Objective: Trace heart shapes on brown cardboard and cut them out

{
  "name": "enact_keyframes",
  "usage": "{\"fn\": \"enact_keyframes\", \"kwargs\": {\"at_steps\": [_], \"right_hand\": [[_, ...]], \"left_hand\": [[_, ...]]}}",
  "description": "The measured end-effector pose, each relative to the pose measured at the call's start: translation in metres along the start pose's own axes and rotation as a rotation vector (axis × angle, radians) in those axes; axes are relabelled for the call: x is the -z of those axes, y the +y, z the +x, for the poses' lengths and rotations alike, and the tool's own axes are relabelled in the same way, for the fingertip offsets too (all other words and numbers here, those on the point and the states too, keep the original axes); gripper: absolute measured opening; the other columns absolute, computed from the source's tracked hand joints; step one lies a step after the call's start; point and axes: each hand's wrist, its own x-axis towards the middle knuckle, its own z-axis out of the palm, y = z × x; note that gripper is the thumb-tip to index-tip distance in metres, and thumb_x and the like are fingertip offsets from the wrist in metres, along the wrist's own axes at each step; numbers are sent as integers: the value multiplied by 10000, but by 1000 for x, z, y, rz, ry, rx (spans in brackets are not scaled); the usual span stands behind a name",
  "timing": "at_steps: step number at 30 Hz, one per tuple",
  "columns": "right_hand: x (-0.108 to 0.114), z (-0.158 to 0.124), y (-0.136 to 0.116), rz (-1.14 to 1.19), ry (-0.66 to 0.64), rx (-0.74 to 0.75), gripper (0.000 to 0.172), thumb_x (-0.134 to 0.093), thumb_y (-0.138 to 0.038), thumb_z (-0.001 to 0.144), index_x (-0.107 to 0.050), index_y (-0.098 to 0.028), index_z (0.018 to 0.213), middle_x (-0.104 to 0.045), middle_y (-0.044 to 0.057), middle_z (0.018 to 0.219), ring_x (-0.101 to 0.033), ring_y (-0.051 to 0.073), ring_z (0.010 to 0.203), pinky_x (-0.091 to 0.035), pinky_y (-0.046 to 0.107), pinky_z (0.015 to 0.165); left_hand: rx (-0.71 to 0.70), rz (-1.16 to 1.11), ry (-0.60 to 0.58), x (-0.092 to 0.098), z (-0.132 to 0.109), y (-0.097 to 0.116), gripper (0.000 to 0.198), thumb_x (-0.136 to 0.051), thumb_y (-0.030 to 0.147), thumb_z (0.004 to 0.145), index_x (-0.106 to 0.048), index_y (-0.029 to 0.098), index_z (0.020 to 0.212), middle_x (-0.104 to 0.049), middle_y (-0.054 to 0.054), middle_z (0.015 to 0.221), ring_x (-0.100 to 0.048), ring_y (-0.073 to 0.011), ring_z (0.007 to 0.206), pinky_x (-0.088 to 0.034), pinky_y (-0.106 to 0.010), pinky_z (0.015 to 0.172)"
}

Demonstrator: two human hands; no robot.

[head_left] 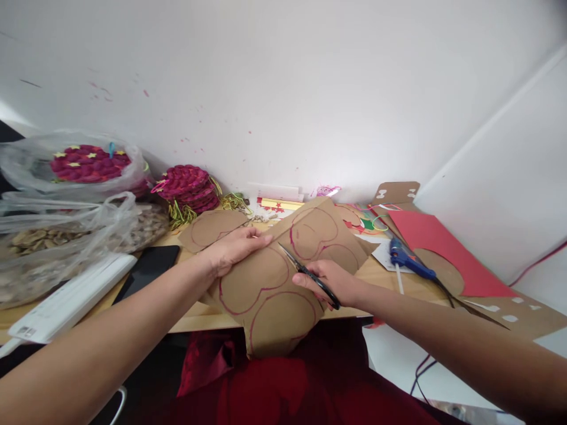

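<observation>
A large piece of brown cardboard [270, 265] with heart-like outlines drawn in dark red lies across the table's front edge and hangs over it. My left hand [239, 247] grips its upper left part, thumb on top and the other fingers partly hidden. In my right hand [330, 283] is a pair of scissors [322, 287] with black handles. The blades point up and left over the middle of the cardboard, between the drawn outlines. Beyond my left hand lies a smaller brown piece [212, 229] with a similar outline.
At the left are clear plastic bags [66, 242], a white power strip [73, 298] and a black phone [148, 271]. Stacked magenta braided rounds [188, 186] stand behind. A blue glue gun [410, 260] and red card [452, 248] lie at the right. The wall [283, 88] rises behind.
</observation>
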Motion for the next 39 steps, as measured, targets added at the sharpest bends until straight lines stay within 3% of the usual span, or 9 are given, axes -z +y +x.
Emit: {"fn": "enact_keyframes", "kwargs": {"at_steps": [4, 11, 17, 22, 27, 33, 39], "right_hand": [[1, 0, -2, 91, -30, -43, 615, -613, -798, 823, -444, -221, 695, -496, -59, 515, -466, 97, 394, -365, 224, 398], [4, -2, -7, 93, -80, -39, 647, -541, -817, 866, -473, -192, 713, -503, -46, 603, -464, 69, 437, -363, 219, 452], [5, -16, -11, 162, -118, -77, 789, -475, -977, 737, -491, -188, 751, -510, -39, 632, -474, 75, 477, -394, 242, 501], [4, -24, -8, 132, -164, -86, 850, -352, -1011, 746, -518, -182, 826, -541, -21, 639, -532, 108, 510, -408, 264, 527], [7, -20, -22, 153, -117, -107, 837, -423, -1017, 709, -513, -188, 787, -515, -32, 646, -497, 92, 510, -438, 258, 530], [17, -6, -41, 48, -66, -82, 776, -452, -935, 806, -537, -171, 704, -522, -13, 602, -493, 83, 459, -423, 225, 460], [11, 1, -32, 24, -26, -122, 733, -495, -902, 817, -493, -189, 646, -493, -31, 537, -484, 88, 413, -435, 229, 419]], "left_hand": [[-17, -54, -58, 13, -7, 5, 750, -990, 433, 544, -579, 225, 1136, -769, -35, 900, -741, -229, 755, -593, -344, 699], [-104, 58, -72, 12, -11, 10, 626, -935, 434, 624, -542, 250, 1075, -722, 21, 779, -696, -202, 644, -553, -301, 597], [-126, 83, -101, 11, -7, 5, 590, -913, 410, 666, -549, 247, 1101, -752, -18, 887, -722, -222, 701, -575, -328, 638], [-130, 95, -126, 14, -4, 2, 604, -915, 385, 671, -543, 237, 1123, -756, -34, 903, -722, -223, 699, -583, -329, 625], [-98, 47, -161, 10, -6, 6, 607, -916, 374, 677, -536, 245, 1132, -768, -48, 919, -736, -230, 705, -591, -330, 629], [-70, -5, -180, 4, -5, 4, 635, -935, 372, 649, -552, 228, 1134, -776, -67, 939, -752, -243, 763, -605, -371, 718], [-44, 13, -152, 2, -8, 6, 648, -930, 379, 632, -579, 216, 1152, -777, -85, 985, -759, -270, 826, -602, -380, 727]]}}
